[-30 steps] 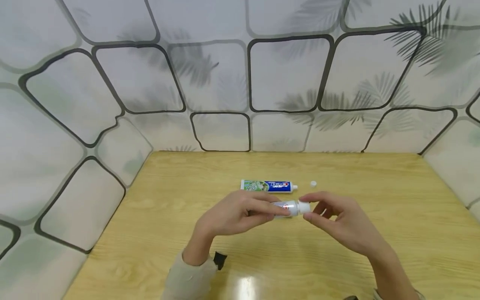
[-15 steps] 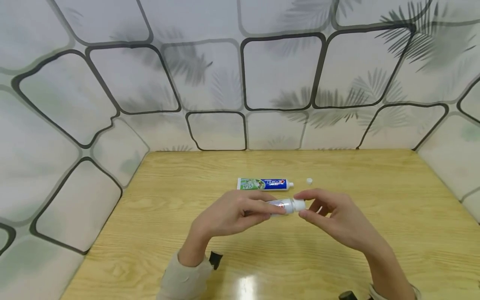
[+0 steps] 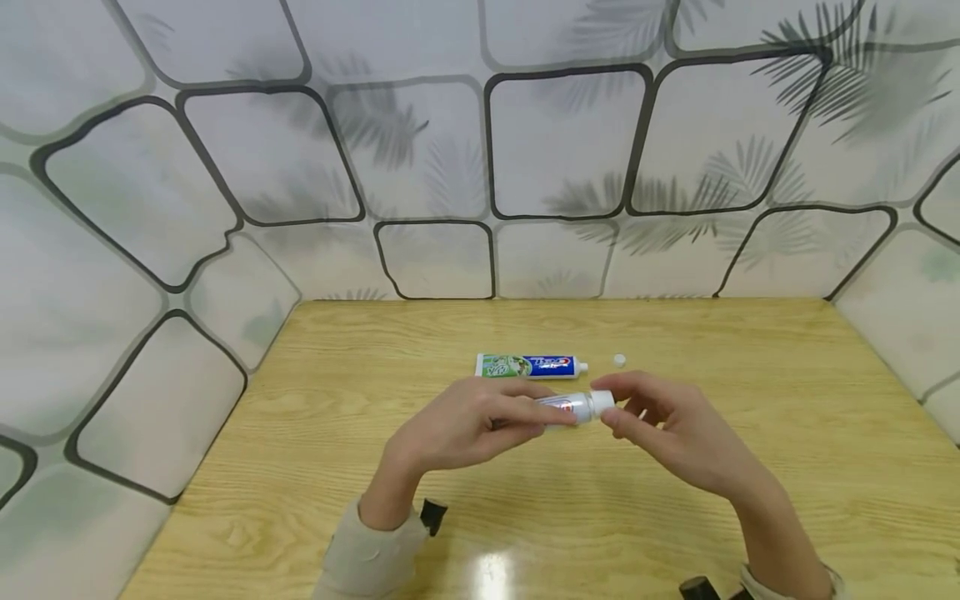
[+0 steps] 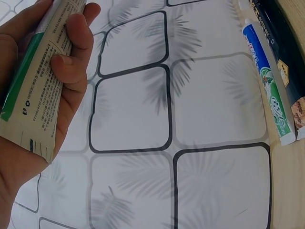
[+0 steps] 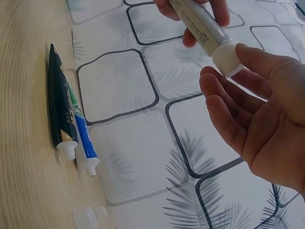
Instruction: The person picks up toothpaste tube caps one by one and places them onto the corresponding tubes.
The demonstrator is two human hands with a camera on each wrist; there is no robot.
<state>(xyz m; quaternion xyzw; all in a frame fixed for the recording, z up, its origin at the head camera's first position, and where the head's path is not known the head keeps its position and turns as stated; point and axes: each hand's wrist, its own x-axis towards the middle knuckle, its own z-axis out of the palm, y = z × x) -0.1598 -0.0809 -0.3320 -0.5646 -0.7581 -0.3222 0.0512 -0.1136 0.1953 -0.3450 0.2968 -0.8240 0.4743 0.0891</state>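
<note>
A silvery-white tube (image 3: 564,406) lies across the fingers of my left hand (image 3: 468,425), which grips its body above the table. At the tube's right end is a white cap (image 3: 602,402), pinched between the thumb and index finger of my right hand (image 3: 686,433). The left wrist view shows the tube's printed back and flat crimped end (image 4: 38,95) in my left hand (image 4: 71,67). In the right wrist view the cap (image 5: 226,58) touches the thumb of my right hand (image 5: 271,114); its other fingers are curved below.
A blue and green tube (image 3: 532,367) lies on the wooden table (image 3: 375,350) behind my hands, with a small white cap (image 3: 619,360) to its right. A dark tube (image 5: 62,105) lies beside it in the right wrist view, near two loose white caps (image 5: 85,217).
The view has shifted slightly. My right thumb and index finger have moved a little around the cap, and the tube's cap end sits slightly higher. Both hands keep their hold.
</note>
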